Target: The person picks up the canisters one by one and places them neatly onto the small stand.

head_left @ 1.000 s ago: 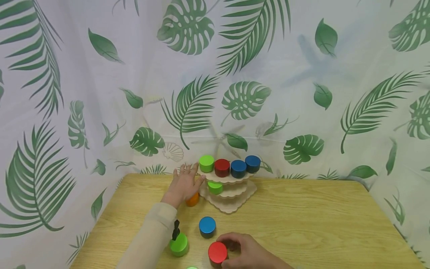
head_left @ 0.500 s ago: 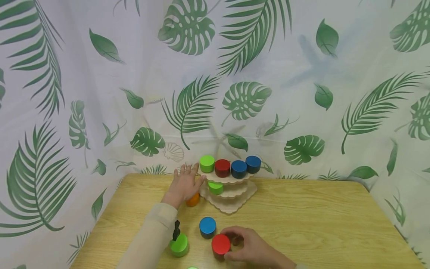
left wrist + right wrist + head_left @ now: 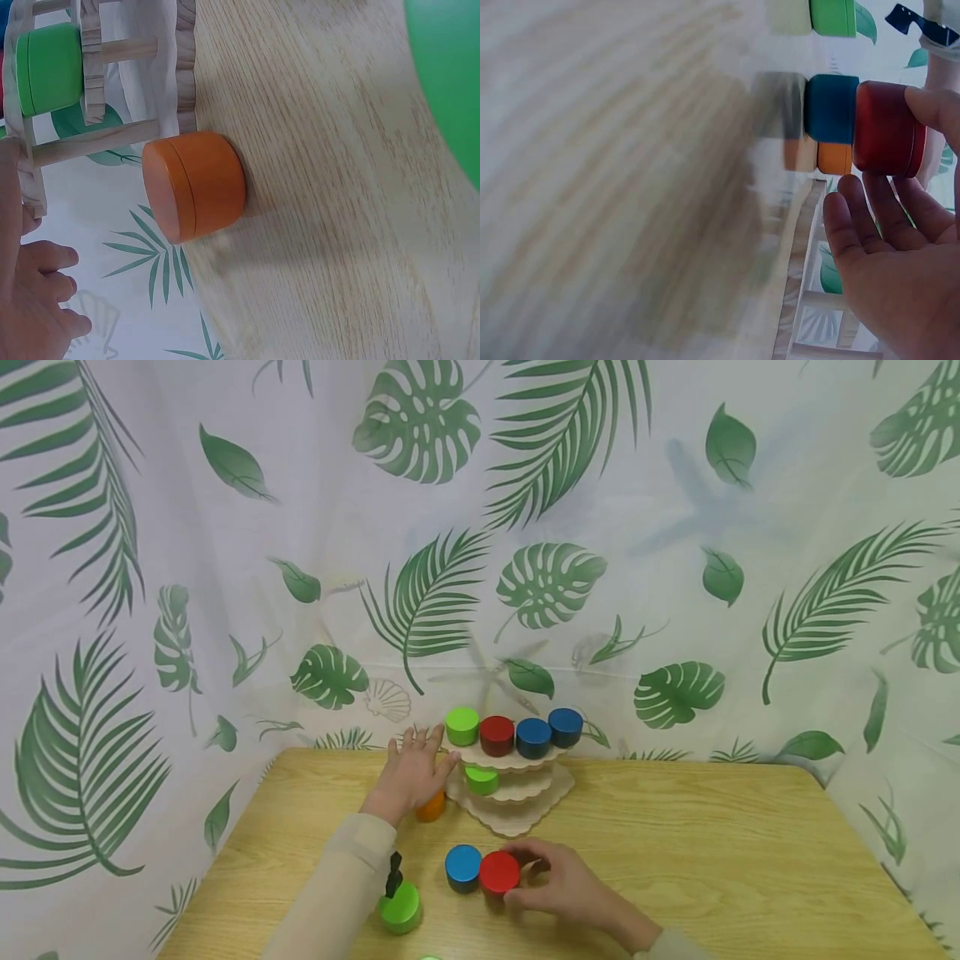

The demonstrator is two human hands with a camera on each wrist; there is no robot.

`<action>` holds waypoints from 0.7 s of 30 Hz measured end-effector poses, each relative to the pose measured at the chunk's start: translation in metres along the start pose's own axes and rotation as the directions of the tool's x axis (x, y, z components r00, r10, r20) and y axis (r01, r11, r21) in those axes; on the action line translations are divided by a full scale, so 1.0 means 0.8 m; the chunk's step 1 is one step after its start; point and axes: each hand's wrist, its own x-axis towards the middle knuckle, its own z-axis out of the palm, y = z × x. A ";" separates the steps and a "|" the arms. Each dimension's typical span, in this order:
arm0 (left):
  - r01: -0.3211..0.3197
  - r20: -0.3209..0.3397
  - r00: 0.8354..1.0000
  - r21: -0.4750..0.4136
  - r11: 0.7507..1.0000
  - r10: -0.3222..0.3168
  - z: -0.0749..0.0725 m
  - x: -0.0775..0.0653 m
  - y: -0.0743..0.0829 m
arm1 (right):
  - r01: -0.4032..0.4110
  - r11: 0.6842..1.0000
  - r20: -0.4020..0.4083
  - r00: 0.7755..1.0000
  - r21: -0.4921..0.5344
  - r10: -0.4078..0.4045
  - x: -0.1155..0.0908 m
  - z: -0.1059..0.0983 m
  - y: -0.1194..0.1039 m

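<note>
My right hand [image 3: 558,887] grips a red round lidded tin [image 3: 498,872], with the thumb at its lid and the fingers along its side in the right wrist view. Directly left of it stands a blue tin [image 3: 462,868], which the red one overlaps in the right wrist view. At the back, my left hand [image 3: 408,777] holds the left corner of a tiered wooden stand [image 3: 510,818], thumb in front and index finger behind. An orange tin [image 3: 196,186] stands on the table under that hand, beside the stand.
The stand's top tier bears a green tin [image 3: 462,727], a dark red tin [image 3: 497,736] and two blue tins [image 3: 533,738]. Another green tin [image 3: 481,779] sits one tier lower. By the left sleeve stands a green tin [image 3: 400,907]. A leaf-print cloth [image 3: 675,568] hangs behind the table.
My right hand has moved the red tin away from me and slightly right, up beside the blue tin. The left hand has stayed at the stand's corner.
</note>
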 end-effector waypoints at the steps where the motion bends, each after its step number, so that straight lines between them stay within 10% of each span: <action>1: 0.000 0.000 1.000 -0.003 1.000 0.000 0.000 0.000 0.000 | 0.005 1.000 -0.009 1.000 -0.011 -0.005 0.001 -0.002 0.000; 21: 0.001 0.014 1.000 -0.004 1.000 -0.001 0.002 0.003 -0.002 | -0.009 0.997 -0.249 0.969 -0.071 -0.009 0.031 -0.029 -0.004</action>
